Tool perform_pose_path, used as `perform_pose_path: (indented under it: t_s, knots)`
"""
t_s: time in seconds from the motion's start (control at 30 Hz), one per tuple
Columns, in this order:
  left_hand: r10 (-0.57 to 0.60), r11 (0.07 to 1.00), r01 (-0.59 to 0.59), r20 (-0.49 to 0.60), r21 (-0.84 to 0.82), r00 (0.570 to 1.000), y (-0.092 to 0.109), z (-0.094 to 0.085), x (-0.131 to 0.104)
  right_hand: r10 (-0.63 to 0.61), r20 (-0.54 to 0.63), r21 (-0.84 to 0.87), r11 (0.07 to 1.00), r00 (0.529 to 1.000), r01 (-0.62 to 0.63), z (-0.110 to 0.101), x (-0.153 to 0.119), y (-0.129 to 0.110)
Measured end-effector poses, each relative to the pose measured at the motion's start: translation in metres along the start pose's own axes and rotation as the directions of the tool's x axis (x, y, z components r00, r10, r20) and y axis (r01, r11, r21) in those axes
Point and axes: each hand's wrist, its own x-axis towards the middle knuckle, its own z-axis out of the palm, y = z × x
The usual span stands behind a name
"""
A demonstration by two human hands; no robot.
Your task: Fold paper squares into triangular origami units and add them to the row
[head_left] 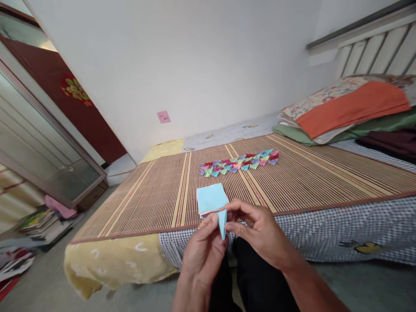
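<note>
A small folded piece of light blue paper (222, 223) is held between my two hands over the near edge of the bed. My left hand (205, 247) pinches it from the left, thumb on top. On the right side, my right hand (251, 225) grips its upper corner and edge between thumb and fingers. Just beyond lies a stack of square paper (212, 197) with a light blue sheet on top. Farther back, rows of colourful folded paper pieces (238, 164) lie on the striped mat.
The striped mat (156, 190) covers the bed. Folded bedding with an orange panel (354, 108) is piled at the right. A pink note (163, 116) is stuck on the wall. Books (39, 223) lie on the left, near a glass-panelled door (42, 130).
</note>
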Motion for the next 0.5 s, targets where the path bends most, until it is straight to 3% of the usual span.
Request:
perform_pose_path:
  t_s: [0.17,0.3,0.4,0.5]
  knots:
    - [0.008,1.0,-0.008,0.014,0.001,1.0,-0.002,-0.002,0.0,-0.012,0.032,-0.053,0.998,0.999,0.013,-0.003,-0.003,-0.003]
    - [0.14,0.978,-0.148,0.058,0.147,0.988,-0.004,-0.002,-0.005,-0.064,-0.022,-0.143,0.988,0.998,0.061,0.0,-0.003,-0.005]
    - [0.254,0.923,-0.269,0.09,0.276,0.963,-0.008,0.001,-0.009,-0.193,-0.132,-0.246,0.957,0.972,0.157,0.007,-0.002,-0.005]
    - [0.266,0.903,-0.277,0.077,0.329,0.961,-0.014,0.005,-0.012,-0.387,-0.174,-0.394,0.87,0.906,0.296,0.013,-0.001,-0.001]
